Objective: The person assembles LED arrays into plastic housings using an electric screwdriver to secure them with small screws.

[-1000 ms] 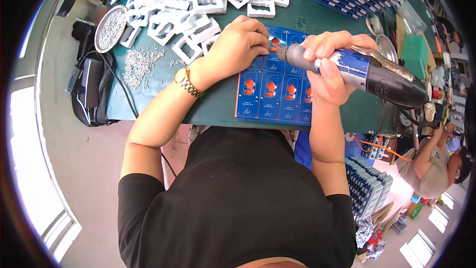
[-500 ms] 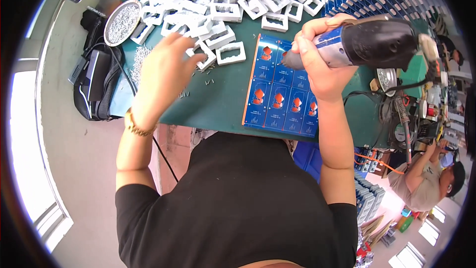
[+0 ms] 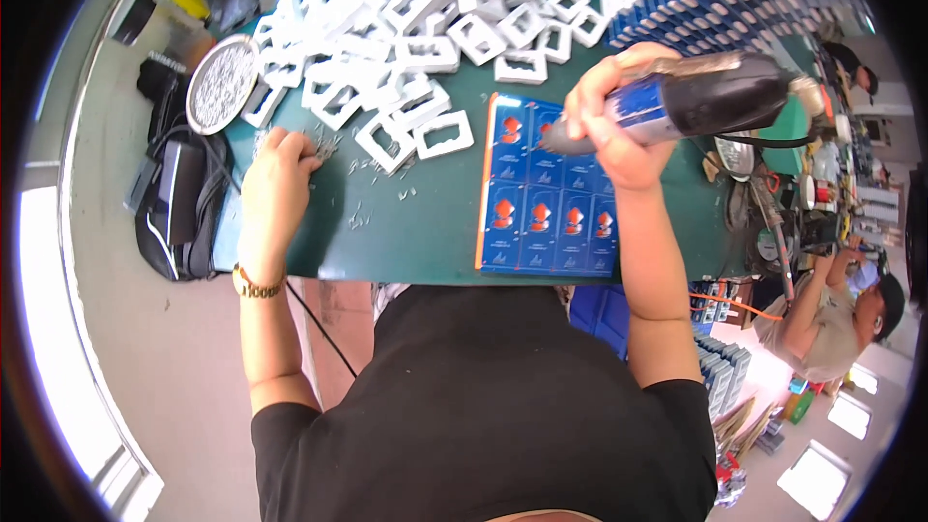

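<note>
My right hand (image 3: pixel 623 121) is wrapped round an electric screwdriver (image 3: pixel 710 97) with a blue and black body. Its nose points left, over a flat blue printed panel (image 3: pixel 551 179) with rows of red-orange motifs. At the left, my left hand (image 3: pixel 275 188) reaches down with its fingers curled together at the edge of a scatter of small screws (image 3: pixel 362 166). Whatever sits between those fingertips is hidden. Beyond it spreads a heap of white rectangular frames (image 3: pixel 425 53); the nearest white frame (image 3: pixel 444 134) lies between the screws and the panel.
A round dish (image 3: pixel 222 85) full of small screws stands at the far left, beside a black bag (image 3: pixel 179 198) with cables. Stacked blue and white parts (image 3: pixel 715 0) fill the back right. Tools and cords (image 3: pixel 764 203) crowd the right edge. A co-worker (image 3: pixel 831 319) sits beyond.
My left hand has come down and left to the screws, its fingers drawing in. The right hand keeps its grip on the screwdriver over the panel. The whole view has shifted slightly.
</note>
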Motion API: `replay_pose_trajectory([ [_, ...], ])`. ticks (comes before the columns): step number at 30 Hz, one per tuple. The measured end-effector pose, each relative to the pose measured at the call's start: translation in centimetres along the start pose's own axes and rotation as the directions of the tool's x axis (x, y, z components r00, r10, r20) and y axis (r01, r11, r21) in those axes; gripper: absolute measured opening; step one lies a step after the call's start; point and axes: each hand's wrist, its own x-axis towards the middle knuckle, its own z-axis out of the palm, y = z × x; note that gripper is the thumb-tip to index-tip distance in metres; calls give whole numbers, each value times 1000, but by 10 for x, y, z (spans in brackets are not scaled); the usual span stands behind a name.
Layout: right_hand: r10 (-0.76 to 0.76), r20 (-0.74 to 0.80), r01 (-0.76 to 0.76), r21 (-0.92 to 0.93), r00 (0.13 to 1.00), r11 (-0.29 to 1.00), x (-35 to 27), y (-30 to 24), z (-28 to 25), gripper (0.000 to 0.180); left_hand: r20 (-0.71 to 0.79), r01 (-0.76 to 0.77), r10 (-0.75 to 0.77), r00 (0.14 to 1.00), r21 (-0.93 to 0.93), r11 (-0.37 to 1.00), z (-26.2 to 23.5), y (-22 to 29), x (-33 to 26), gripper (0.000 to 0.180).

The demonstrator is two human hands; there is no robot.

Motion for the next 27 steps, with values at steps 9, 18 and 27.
replay_pose_trajectory([
  [9,-167,-40,167,16,985,986,-18,-29,-18,51,-92,88,-106,990,-185,979,-7,-1,8,7],
  [18,-299,-178,252,-246,937,936,-37,-33,-37,50,-70,13,-21,997,-107,994,2,-2,8,8],
  [27,-297,-385,271,-123,874,955,-44,-22,-40,50,-168,-80,19,986,-363,928,18,57,18,10],
])
